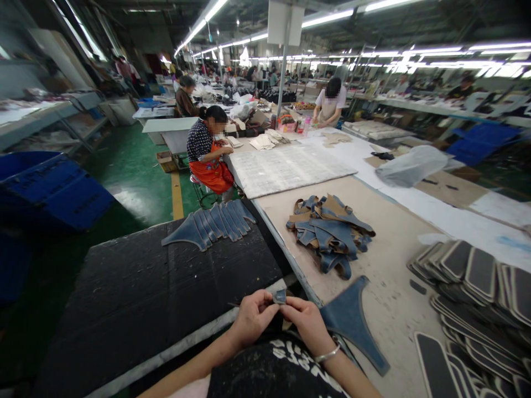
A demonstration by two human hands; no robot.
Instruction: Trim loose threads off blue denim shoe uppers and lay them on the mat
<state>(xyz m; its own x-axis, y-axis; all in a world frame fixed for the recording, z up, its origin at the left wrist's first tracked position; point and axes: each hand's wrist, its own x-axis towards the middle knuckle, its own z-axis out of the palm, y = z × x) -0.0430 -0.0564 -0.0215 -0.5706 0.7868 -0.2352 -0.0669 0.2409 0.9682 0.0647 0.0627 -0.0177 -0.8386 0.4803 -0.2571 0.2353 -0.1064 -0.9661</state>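
This is a large factory workshop for cut and sewn goods, its long rows of ceiling tube lights [203,25] running away over many worktables and the people at them. Ahead of the hands [279,318] and to their left, a person in an orange apron [211,174] sits working at a table edge, with a green painted floor [136,188] and big blue bins [50,190] farther left. Cut blue pieces lie in a heap [332,229] beyond the hands to the right, and stacks of dark, pale-edged panels [477,298] crowd the far right.
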